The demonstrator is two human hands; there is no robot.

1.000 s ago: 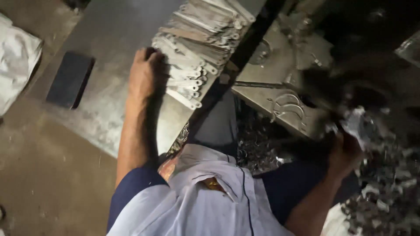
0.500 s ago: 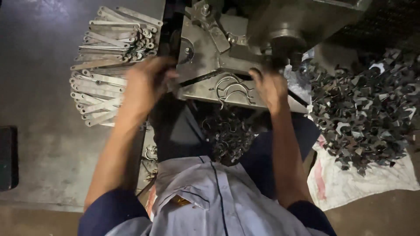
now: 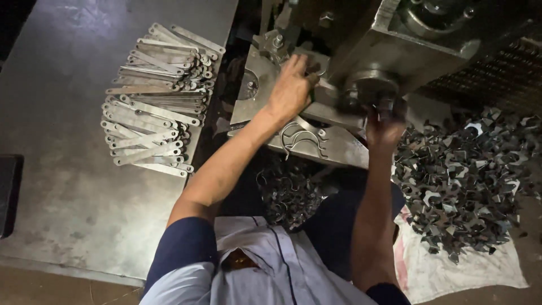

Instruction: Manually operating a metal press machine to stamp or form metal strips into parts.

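Many flat grey metal strips (image 3: 155, 96) wait on your left while punched scrap (image 3: 468, 181) heaps right; left hand (image 3: 291, 90) fingers spread on the steel die plate (image 3: 339, 144), right hand (image 3: 384, 130) fingers hidden, cannot tell.

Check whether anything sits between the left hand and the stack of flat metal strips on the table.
Nothing visible blocks it. The left hand rests on the press plate; only a dark gap separates it from the metal strips on the table.

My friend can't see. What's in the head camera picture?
A person's left hand rests on a metal press machine while the right hand reaches under it. Flat metal strips lie stacked on the table at left; a pile of stamped metal pieces sits right.
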